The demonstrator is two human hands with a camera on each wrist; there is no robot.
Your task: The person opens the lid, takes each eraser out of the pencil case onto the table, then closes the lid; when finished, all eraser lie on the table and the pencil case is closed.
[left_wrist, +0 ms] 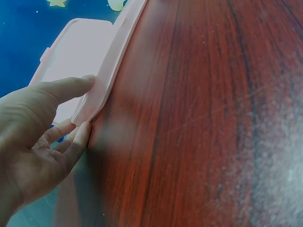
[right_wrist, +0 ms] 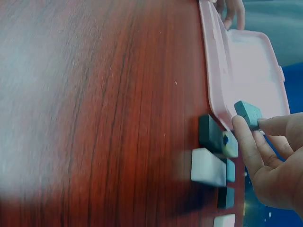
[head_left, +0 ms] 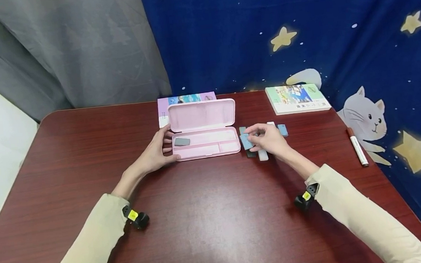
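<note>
A pink pencil case (head_left: pixel 201 151) lies with its lid raised, a grey eraser (head_left: pixel 182 142) in its back compartment. At its left end my left hand (head_left: pixel 155 151) holds the case, thumb at the front corner and fingers against the side, also visible in the left wrist view. My right hand (head_left: pixel 270 138) pinches a blue eraser (right_wrist: pixel 248 115) between thumb and fingers, just off the case's right end. Under and beside that hand lie several more block-shaped erasers, including a white one (right_wrist: pixel 207 167) and a dark one (right_wrist: pixel 209 131); the hand partly covers them in the head view.
Behind the case lies a purple-covered book (head_left: pixel 163 110), partly hidden by the lid. A green-covered book (head_left: pixel 298 99) rests at the back right. Near the table's right edge is a marker (head_left: pixel 357 147) with a brown cap. Curtains hang behind the table.
</note>
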